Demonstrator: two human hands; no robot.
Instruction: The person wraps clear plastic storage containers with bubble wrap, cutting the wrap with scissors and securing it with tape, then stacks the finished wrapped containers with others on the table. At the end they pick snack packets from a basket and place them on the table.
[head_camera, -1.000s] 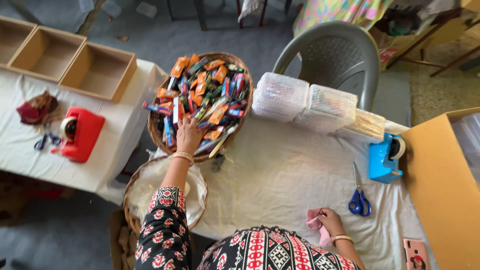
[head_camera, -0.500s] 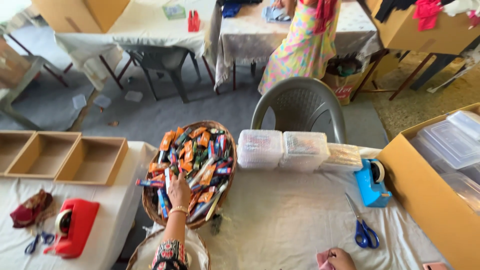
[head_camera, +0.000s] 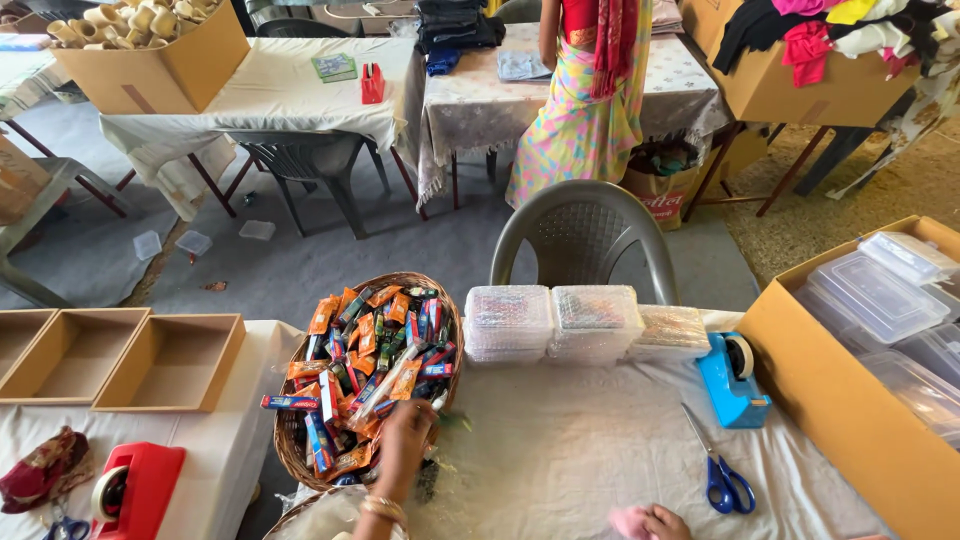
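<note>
Head view: left hand (head_camera: 405, 430) reaches into the wicker basket (head_camera: 292, 455), fingers closed on a clear packet (head_camera: 385, 385). Right hand (head_camera: 665, 522), low on the tabletop (head_camera: 570, 450), pinches a pink scrap (head_camera: 630, 520). Pulling carelessly could spill neighbouring packets.

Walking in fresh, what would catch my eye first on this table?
Most striking is the round wicker basket heaped with small colourful packets, left of centre, where the left hand grasps some packets at its near edge. Behind it to the right stand stacks of clear plastic containers, then a blue tape dispenser and blue-handled scissors. The right hand touches a pink cloth.
</note>
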